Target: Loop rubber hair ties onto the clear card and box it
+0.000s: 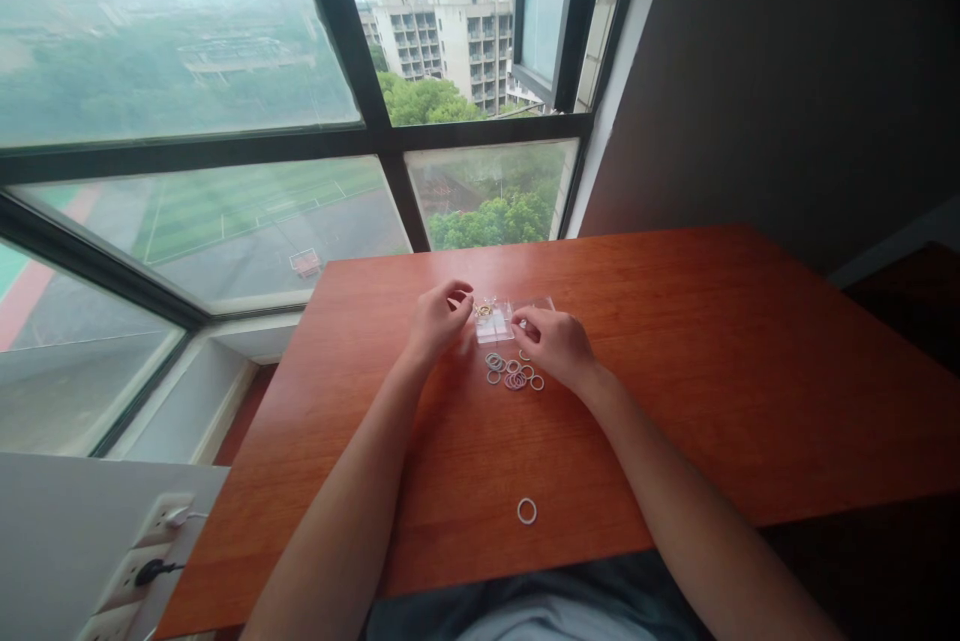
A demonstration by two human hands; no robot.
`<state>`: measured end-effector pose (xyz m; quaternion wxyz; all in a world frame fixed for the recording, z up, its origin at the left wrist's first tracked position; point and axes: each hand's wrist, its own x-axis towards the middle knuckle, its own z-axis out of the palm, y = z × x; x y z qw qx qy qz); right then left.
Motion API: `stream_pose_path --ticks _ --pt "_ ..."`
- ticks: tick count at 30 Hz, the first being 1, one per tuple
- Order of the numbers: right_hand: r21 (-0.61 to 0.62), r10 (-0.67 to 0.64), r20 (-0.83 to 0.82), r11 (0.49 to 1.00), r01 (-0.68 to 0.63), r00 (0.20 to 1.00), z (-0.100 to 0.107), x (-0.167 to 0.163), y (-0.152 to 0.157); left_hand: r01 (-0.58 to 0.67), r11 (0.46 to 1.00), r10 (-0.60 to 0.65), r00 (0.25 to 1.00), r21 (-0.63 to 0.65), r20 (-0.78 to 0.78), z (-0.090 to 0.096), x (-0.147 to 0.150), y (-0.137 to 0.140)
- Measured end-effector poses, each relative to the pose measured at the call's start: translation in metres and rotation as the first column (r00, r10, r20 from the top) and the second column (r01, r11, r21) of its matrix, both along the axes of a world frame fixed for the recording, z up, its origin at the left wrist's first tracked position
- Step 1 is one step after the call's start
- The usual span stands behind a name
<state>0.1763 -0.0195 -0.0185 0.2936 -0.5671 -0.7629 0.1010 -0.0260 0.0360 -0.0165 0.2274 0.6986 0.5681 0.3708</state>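
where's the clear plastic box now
In the head view's centre, the clear box sits on the table between left hand and right hand, beyond the loose rings.

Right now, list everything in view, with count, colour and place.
Table: one, reddish-brown, foreground
Clear box: one, transparent, mid-table
Small items: several, gold-coloured, at the box's far left
Clustered rings: about a dozen, pale grey and pinkish, nearer than the box
Lone ring: one, whitish, near the table's near edge
Window frame: one, dark, beyond the table
Buildings: several, pale, outside
Trees: several, green, outside
Sports field: one, green, outside left
Wall: one, grey, right
Sockets: several, white, lower left
Plugs: two, white and black, in the sockets
Clothing: count unclear, dark and pale, bottom edge
Left hand: one, bare, box's left
Right hand: one, bare, box's right
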Motion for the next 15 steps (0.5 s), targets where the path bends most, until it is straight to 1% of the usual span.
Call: stream_pose_path --ticks 8,15 --pt "-0.072 0.017 0.065 0.997 -0.012 0.998 0.0008 0.0013 -0.0003 0.014 1.0 -0.014 1.0 0.015 0.001 0.0026 0.0022 -0.0016" --pt "-0.154 0.027 0.058 0.988 -0.018 0.998 0.0036 0.0036 0.0015 0.028 1.0 -0.028 1.0 0.01 0.001 0.0016 0.002 -0.0014"
